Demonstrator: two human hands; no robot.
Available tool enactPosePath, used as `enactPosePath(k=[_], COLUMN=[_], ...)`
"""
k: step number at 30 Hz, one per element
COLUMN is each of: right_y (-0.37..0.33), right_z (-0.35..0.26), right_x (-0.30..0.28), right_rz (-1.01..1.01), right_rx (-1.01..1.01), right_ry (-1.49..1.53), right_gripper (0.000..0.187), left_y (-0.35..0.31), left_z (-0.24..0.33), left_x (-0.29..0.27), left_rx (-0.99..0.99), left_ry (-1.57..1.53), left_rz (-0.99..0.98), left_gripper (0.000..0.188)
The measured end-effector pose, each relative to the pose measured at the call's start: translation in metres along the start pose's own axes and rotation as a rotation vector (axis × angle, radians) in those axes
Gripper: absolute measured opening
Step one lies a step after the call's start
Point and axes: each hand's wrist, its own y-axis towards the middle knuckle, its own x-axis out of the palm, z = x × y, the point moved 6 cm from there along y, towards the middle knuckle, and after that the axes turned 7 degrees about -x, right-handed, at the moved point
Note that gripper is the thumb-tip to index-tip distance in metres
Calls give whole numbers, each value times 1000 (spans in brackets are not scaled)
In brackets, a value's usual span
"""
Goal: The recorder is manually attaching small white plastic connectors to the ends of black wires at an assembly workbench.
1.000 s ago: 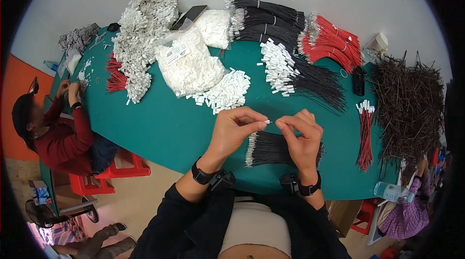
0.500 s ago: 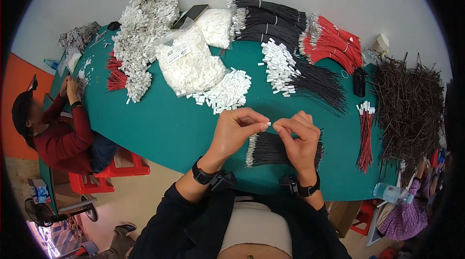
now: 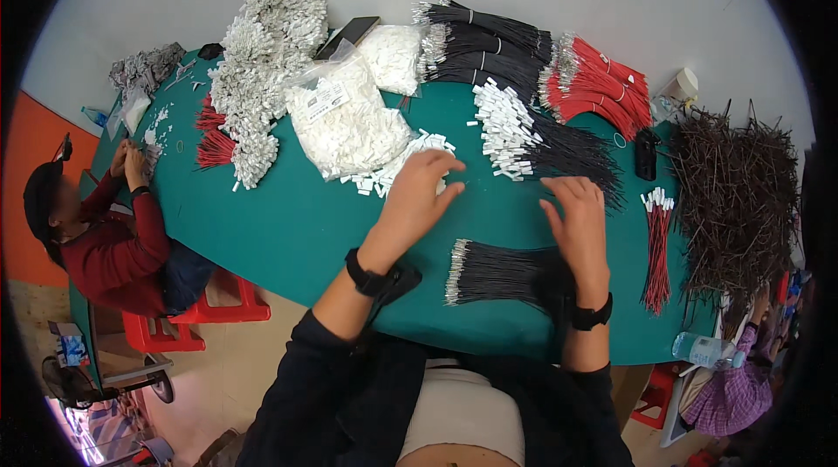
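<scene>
My left hand (image 3: 408, 209) is raised at the near edge of a heap of loose white connector housings (image 3: 422, 146), its thumb and fingers apart and nothing visible between them. My right hand (image 3: 580, 227) hovers by the bundle of black wires with white housings (image 3: 567, 148) on their ends. Its thumb and fingers are also spread, with no wire visible in them. Between my forearms lies a row of black wires with bare metal terminals (image 3: 502, 273), partly covered by my right wrist.
A clear bag of white housings (image 3: 349, 131) stands beyond the heap. Black wire bundles (image 3: 489, 48) and red ones (image 3: 602, 83) lie at the back. To the right are red wires with housings (image 3: 656, 257), brown strands (image 3: 738, 196) and a bottle (image 3: 698, 349). Another person (image 3: 109, 223) sits left.
The small white housing between my fingertips is gone from sight. My hands have parted and opened, the left moving away from me toward the heap, the right moving right and away toward the black wire bundle.
</scene>
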Motion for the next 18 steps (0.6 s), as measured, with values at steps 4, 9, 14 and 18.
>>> enactPosePath(k=[4,9,14,18], right_y=[-5,-14,-27,-35], right_z=[-8,-22,-18,-22], right_x=[8,29,39,50], right_rz=[19,-125,-187,-284], right_rx=[-59,-52,-27,-5], right_ry=[47,213,237,288], right_gripper=[23,20,18,19], left_y=[49,76,56,24], left_z=[-22,-55,-44,-31], left_x=[5,26,42,35], left_rx=[89,102,187,205], left_ry=[292,453,439,398], left_rz=[148,104,-118,-167], left_gripper=[30,29,28,29])
